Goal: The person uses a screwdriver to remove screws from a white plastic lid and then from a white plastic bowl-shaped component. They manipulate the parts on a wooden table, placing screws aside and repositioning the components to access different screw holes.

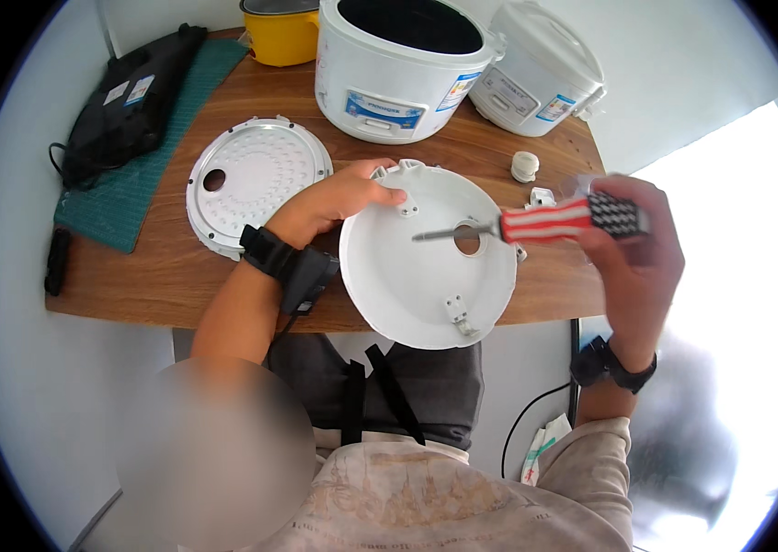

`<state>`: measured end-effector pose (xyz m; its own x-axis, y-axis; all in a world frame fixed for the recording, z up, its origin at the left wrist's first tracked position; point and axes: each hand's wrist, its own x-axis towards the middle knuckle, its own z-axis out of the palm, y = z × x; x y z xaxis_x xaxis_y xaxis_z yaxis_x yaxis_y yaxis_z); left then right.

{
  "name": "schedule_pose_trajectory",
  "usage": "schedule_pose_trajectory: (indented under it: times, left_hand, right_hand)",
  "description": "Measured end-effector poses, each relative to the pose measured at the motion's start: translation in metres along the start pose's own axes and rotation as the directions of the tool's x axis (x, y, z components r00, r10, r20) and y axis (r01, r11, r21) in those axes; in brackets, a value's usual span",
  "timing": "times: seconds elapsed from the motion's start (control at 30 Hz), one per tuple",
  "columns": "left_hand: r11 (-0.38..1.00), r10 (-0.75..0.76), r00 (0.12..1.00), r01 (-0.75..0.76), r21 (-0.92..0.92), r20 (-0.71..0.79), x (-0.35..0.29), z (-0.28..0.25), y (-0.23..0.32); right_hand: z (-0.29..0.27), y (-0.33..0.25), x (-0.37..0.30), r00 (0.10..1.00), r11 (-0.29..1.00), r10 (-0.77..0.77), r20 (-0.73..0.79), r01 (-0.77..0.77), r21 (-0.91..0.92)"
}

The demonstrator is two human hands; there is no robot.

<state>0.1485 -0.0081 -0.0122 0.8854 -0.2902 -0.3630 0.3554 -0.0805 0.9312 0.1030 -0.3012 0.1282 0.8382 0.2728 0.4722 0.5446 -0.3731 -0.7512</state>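
My left hand (352, 195) grips the upper left rim of a round white plastic lid shell (398, 276), thumb on its inner face, and holds it at the table's front edge. The shell has a round hole right of its middle and small screwed-on fittings near its rim. In my right hand (633, 244) is a screwdriver (545, 221) with a red, white and black handle. Its metal shaft points left across the shell, in front of the hole; whether the tip touches the shell I cannot tell.
A round metal inner lid (265, 170) lies to the left. Behind stand an open white rice cooker (389, 74), a lidded white one (536, 69) and a yellow pot (283, 39). A black device (136, 97) rests on a green mat (99, 210). A white cap (524, 166) sits at right.
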Motion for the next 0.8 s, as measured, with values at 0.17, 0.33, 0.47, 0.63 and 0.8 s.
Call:
schedule_pose_trajectory:
  times: [0.17,0.33,0.47,0.63,0.8]
  left_hand:
    - [0.999,-0.037,0.999,0.037,0.018,-0.003,-0.001,0.003,0.006]
    - [0.999,-0.032,0.999,0.032,0.009,-0.006,0.003,0.001,0.001]
    - [0.998,-0.055,0.998,0.056,0.020,-0.014,0.001,0.003,0.005]
    - [0.999,-0.050,0.999,0.050,0.020,-0.006,0.001,0.003,0.005]
    - [0.999,-0.045,0.999,0.045,0.025,0.004,0.003,0.001,0.002]
  right_hand:
    - [0.038,-0.005,0.027,0.976,0.952,-0.145,0.164,0.183,-0.244]
    - [0.051,0.005,0.043,0.941,0.922,-0.226,0.253,0.290,-0.255]
    - [0.055,0.005,0.047,0.941,0.926,-0.191,0.279,0.267,-0.266]
    - [0.057,0.009,0.048,0.919,0.900,-0.198,0.340,0.309,-0.309]
    - [0.053,0.003,0.049,0.939,0.918,-0.191,0.285,0.274,-0.287]
